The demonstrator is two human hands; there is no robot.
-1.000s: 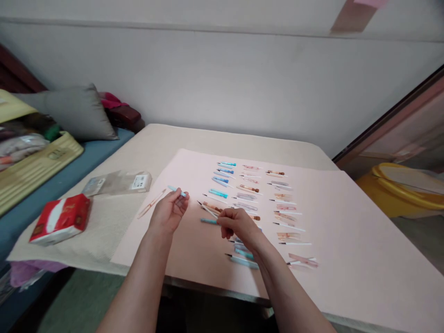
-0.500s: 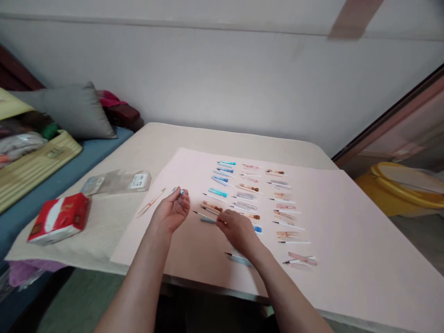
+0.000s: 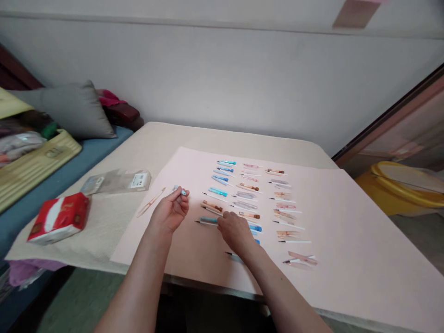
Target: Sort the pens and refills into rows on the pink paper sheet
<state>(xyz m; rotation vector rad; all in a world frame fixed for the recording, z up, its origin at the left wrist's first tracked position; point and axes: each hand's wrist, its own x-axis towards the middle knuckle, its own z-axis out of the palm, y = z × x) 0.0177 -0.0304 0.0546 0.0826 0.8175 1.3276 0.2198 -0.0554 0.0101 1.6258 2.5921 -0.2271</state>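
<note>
Several small pens with caps and thin refills lie in three rows [image 3: 249, 194] on a pale pink sheet [image 3: 347, 240]. My left hand [image 3: 169, 212] is raised above the sheet's left part, fingers pinched on a light blue pen cap [image 3: 180, 190]. My right hand [image 3: 236, 231] rests on the sheet with its fingers closed on a thin white refill [image 3: 206, 223] lying beside a blue cap [image 3: 209, 219]. A pink pen [image 3: 151, 203] lies alone at the sheet's left edge.
A red tissue pack [image 3: 58, 218] and a clear plastic packet [image 3: 116, 182] lie on the beige table cloth [image 3: 208, 136] at left. A grey pillow [image 3: 71, 111] and a yellow box [image 3: 33, 166] are further left. A yellow tub [image 3: 402, 187] sits right of the table.
My right hand has lowered the thin refill onto the sheet beside the blue cap. My left hand turned slightly, and less of the light blue cap shows.
</note>
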